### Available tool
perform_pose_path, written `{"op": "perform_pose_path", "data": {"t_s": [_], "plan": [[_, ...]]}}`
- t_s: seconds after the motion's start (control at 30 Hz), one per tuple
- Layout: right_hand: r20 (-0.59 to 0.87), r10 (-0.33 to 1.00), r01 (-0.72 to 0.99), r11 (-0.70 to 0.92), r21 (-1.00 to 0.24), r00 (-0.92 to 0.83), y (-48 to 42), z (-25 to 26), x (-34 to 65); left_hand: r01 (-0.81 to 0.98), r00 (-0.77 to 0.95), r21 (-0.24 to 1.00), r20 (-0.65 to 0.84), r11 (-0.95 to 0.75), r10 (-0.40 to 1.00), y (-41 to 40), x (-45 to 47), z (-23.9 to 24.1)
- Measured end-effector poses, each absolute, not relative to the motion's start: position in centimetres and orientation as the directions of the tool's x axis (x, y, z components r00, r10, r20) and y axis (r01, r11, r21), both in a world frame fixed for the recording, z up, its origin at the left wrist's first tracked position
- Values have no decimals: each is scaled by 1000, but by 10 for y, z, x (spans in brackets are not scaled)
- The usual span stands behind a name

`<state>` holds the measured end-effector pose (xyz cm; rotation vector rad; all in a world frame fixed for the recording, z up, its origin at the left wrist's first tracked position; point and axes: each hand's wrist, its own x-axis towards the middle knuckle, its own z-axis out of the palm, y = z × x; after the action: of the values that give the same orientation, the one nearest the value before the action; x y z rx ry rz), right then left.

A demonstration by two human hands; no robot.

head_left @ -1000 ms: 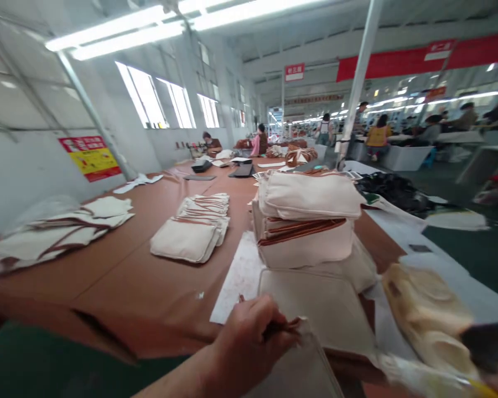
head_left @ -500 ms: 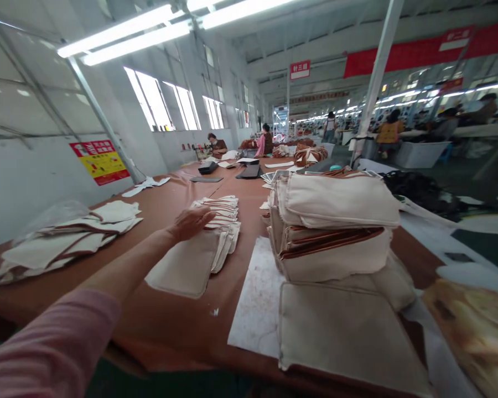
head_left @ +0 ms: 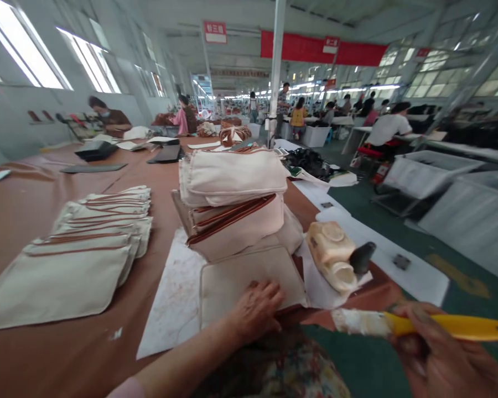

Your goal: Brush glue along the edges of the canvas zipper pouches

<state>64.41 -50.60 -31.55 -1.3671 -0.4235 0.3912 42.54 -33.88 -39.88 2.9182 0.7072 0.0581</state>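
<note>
While the left hand (head_left: pixel 257 309) lies flat on the canvas panel (head_left: pixel 249 279) at 6 o'clock on the counter (head_left: pixel 33 199), the right hand (head_left: pixel 440 359) grips the yellow-handled brush (head_left: pixel 398 325); keep the panel pinned and stroke evenly along its edge.

What you have on the table (head_left: pixel 33 199), counted

You have one yellow-handled brush (head_left: pixel 419 325), one cream plastic jug (head_left: pixel 330 255), one flat cream fabric piece (head_left: pixel 249 273) lying on one white sheet (head_left: pixel 170 304), one tall stack of cream pouches (head_left: pixel 232 199), and one fanned row of flat pouches (head_left: pixel 87 243) whose exact number you cannot tell.
</note>
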Motion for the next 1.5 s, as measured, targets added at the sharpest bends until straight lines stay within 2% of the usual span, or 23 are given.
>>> {"op": "perform_pose_path", "data": {"t_s": [0.1,0.23,0.4,0.53,0.67,0.77,0.83,0.9,1.03,1.2,1.27,1.4,1.5], "plan": [[-62,482,-145,137,-980,874,-519,-318,653,499,866,122,-53,-858,496,-334,443,-401],[-178,466,-275,148,-950,866,-531,-325,665,467,882,83,-113,-880,458,-336,456,-402],[-167,493,-299,203,-932,854,-536,-334,669,503,857,19,-142,-864,496,-358,468,-398],[-198,475,-345,244,-906,857,-537,-327,673,597,801,8,-63,-802,595,-363,454,-355],[-207,473,-389,328,-861,856,-530,-310,678,664,734,100,106,-741,671,-369,427,-308],[-125,512,-359,390,-848,850,-515,-297,672,586,755,172,238,-792,611,-375,413,-301],[-47,541,-317,418,-852,840,-504,-291,663,491,784,161,348,-856,515,-378,410,-308],[71,588,-242,436,-867,806,-495,-287,652,443,788,83,439,-893,432,-380,409,-316],[369,664,59,440,-896,651,-486,-289,637,415,783,-97,545,-905,301,-385,410,-321],[615,662,403,469,-786,428,-491,-286,621,335,791,-197,590,-921,161,-389,405,-312],[653,665,468,476,-744,363,-497,-282,613,331,784,-202,603,-922,150,-389,404,-311],[640,725,536,445,-717,254,-515,-276,602,344,771,-166,612,-924,177,-391,404,-310],[643,681,541,413,-732,350,-523,-275,609,333,764,-159,623,-929,168,-391,404,-311]]}}
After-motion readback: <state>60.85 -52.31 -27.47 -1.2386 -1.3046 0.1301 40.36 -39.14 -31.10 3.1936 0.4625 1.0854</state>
